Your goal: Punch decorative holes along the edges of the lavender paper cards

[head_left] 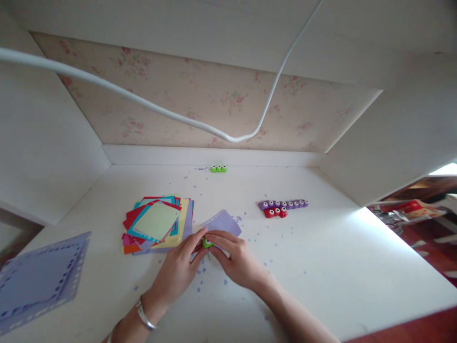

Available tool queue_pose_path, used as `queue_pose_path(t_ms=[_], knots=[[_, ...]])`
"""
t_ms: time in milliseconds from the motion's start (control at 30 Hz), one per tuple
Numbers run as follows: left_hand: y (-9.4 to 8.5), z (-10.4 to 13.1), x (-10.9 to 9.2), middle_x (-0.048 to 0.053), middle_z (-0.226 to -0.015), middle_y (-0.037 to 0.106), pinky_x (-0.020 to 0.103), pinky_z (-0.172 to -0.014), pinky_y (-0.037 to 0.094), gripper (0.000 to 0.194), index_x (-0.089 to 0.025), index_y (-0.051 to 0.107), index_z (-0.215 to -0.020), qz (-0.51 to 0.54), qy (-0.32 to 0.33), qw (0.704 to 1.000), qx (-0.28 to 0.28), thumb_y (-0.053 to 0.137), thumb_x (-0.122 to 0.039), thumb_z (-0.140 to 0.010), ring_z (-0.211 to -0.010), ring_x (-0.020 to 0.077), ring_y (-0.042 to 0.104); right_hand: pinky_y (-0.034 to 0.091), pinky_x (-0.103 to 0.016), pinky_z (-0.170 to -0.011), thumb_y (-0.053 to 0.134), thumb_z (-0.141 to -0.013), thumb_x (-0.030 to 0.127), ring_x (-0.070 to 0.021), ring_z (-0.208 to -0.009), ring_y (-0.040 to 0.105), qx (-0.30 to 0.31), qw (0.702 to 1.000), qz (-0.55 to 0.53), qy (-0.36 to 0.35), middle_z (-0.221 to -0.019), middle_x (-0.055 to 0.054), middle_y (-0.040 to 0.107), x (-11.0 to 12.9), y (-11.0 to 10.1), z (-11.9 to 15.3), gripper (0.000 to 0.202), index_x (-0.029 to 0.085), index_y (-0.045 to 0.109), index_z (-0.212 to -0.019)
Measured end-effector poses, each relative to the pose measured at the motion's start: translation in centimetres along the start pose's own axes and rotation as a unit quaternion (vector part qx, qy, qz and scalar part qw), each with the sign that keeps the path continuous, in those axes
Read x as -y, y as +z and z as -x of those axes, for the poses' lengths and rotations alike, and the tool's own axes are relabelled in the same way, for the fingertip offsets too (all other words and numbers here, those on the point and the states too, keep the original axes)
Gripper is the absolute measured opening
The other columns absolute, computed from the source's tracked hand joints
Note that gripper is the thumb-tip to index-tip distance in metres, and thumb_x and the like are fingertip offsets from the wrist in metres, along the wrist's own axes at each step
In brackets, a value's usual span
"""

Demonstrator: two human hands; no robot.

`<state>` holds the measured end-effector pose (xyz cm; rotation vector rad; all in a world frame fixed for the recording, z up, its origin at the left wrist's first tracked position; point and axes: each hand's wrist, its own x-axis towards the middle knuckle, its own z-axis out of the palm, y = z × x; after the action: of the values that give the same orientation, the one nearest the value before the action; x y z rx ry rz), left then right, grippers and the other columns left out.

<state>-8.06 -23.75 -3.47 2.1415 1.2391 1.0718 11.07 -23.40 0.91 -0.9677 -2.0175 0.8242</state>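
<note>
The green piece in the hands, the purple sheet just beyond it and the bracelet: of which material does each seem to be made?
Green piece: probably glossy plastic, from its bright, even colour; mostly covered, so not certain.
Purple sheet: matte paper, perhaps thin card; it looks flat and thin, with small holes along an edge.
Bracelet: likely polished metal, silvery with bright reflections.

Left hand (178,269) and right hand (237,257) both ungloved. Right wrist (262,280) and right forearm (298,307) were bare up to the picture's edge. Left wrist (157,302) wore a silver-toned bracelet (143,315): rigid-looking, shiny, a curved flat band with dark marks toward one end, too small to read. Farther up that arm, a second pale band (110,337) showed, mostly cut off by the lower border.
</note>
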Motion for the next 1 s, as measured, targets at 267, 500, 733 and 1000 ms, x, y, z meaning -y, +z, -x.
queue_pose_path(t_ms=[267, 500, 733, 1000], knots=[[0.2, 0.0, -1.2, 0.010, -0.127, 0.056, 0.034, -0.087, 0.058, 0.041, -0.024, 0.044, -0.132, 0.044, -0.014, 0.999, 0.018, 0.053, -0.030, -0.093, -0.105, 0.0203, 0.064, 0.056, -0.032, -0.084, 0.055, -0.089, 0.026, -0.0190, -0.094, 0.067, -0.094, 0.989, -0.012, 0.115, -0.112, -0.007, 0.067, -1.8, -1.5, 2.2, 0.031, 0.024, 0.062, -0.119], [0.5, 0.0, -0.8, 0.005, -0.126, 0.061, 0.039, -0.097, 0.052, 0.031, -0.025, 0.060, -0.122, -0.129, 0.111, 0.980, 0.101, 0.048, -0.021, -0.094, -0.118, 0.0214, 0.057, 0.054, -0.039, -0.087, 0.049, -0.091, 0.033, -0.0241, -0.106, 0.062, -0.207, 0.948, 0.140, 0.198, -0.121, -0.012, 0.063, -6.7, -10.2, 7.5, 0.031, 0.021, 0.062, -0.117], [0.9, -0.1, -0.6, 0.006, -0.114, 0.067, 0.041, -0.094, 0.054, 0.030, -0.022, 0.063, -0.117, -0.137, 0.121, 0.979, 0.087, 0.048, -0.017, -0.092, -0.112, 0.0211, 0.060, 0.051, -0.043, -0.090, 0.039, -0.089, 0.031, -0.0259, -0.105, 0.063, -0.175, 0.898, 0.325, 0.238, -0.122, -0.010, 0.063, -11.0, -16.7, 10.9, 0.038, 0.023, 0.068, -0.112], [0.6, -0.3, -0.8, 0.004, -0.112, 0.068, 0.040, -0.096, 0.053, 0.033, -0.023, 0.064, -0.115, -0.147, 0.125, 0.976, 0.101, 0.048, -0.011, -0.090, -0.112, 0.0208, 0.059, 0.052, -0.035, -0.069, 0.046, -0.085, 0.048, -0.0206, -0.071, 0.066, -0.233, 0.837, 0.386, 0.310, -0.107, -0.009, 0.067, -11.4, -15.7, 8.7, 0.040, 0.022, 0.071, -0.103]])
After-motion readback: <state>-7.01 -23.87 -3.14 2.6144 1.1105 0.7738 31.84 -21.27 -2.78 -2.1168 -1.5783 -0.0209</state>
